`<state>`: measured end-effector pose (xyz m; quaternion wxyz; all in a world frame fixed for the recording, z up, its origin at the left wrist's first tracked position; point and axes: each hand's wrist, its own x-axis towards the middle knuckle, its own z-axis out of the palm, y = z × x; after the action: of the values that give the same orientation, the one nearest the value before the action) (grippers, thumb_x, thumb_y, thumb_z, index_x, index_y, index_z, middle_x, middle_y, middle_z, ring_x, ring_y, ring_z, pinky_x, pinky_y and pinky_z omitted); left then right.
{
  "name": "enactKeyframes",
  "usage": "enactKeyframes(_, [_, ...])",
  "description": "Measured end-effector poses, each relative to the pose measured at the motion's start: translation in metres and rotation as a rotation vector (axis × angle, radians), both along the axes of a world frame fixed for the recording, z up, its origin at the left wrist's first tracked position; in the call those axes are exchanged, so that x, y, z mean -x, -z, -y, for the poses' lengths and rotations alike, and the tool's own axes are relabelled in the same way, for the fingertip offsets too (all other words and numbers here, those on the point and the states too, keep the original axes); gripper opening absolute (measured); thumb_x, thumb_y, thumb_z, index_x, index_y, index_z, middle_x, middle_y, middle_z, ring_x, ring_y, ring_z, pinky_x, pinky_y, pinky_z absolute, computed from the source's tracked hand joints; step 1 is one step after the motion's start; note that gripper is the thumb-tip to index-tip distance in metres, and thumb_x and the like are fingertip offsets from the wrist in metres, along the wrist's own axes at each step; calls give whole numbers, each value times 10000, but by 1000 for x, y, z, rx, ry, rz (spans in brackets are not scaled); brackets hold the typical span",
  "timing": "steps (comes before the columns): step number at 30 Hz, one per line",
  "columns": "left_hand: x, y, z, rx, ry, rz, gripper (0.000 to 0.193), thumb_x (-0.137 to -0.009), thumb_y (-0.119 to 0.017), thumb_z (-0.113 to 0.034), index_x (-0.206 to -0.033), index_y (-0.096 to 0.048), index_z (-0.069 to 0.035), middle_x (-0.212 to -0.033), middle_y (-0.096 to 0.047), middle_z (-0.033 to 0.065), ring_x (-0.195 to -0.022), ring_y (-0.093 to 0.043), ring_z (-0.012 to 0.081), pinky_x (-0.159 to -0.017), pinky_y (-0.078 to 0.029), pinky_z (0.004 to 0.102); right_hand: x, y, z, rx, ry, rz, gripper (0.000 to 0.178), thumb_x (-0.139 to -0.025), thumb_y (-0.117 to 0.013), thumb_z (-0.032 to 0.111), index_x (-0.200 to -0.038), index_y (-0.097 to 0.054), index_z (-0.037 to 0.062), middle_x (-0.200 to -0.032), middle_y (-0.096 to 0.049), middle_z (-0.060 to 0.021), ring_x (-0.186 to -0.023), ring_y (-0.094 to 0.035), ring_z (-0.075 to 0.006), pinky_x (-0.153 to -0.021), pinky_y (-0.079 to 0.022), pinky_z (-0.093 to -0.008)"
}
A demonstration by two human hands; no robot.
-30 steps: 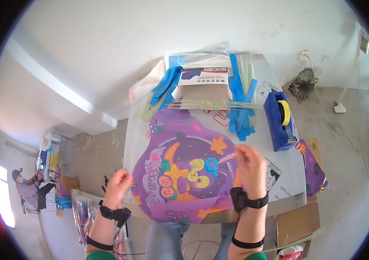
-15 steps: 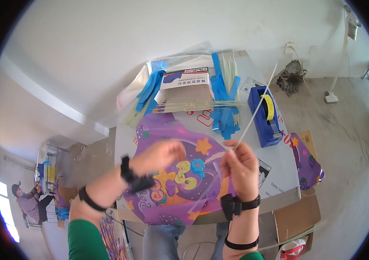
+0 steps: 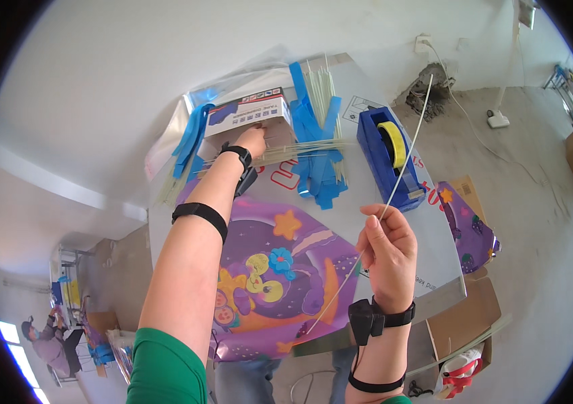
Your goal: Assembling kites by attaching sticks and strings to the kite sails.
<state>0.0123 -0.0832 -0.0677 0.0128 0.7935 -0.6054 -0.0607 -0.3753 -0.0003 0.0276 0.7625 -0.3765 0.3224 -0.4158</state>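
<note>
A thin white rod (image 3: 411, 149) is pinched between the thumb and fingers of my right hand (image 3: 390, 252). It slants from the upper right down across a purple printed sheet (image 3: 303, 242), which shows cartoon figures, stars and a moon. My left hand (image 3: 252, 142) reaches forward into the open side of a white cardboard box (image 3: 261, 106) at the back of the table. The fingertips of that hand are inside the box, so what they touch is hidden. A bundle of thin pale rods (image 3: 303, 153) lies across the front of the box.
Blue strips (image 3: 317, 138) lie right of the box, more blue strips (image 3: 191, 138) left of it. A blue tape dispenser (image 3: 377, 151) with yellow tape stands at the right. An open carton (image 3: 461, 316) is on the floor at right. Far left, another person (image 3: 51, 343) sits.
My left hand has moved from above the purple sheet forward into the box. My right hand keeps the white rod, slightly farther right in view. The view has shifted.
</note>
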Motion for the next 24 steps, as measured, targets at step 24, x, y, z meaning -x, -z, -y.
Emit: enactKeyframes(24, [137,-129,-214,644,-495,-1270,117,-868,-630,-87,-949,-592,-11,-841,-610,34,-747,-590,109,-716,-492,246,3,-7,-6,183,151,51,156,-976,-469,138,-1005,-542,3,-799,-609,-68,-592,-581,-111,-541,-439,-225])
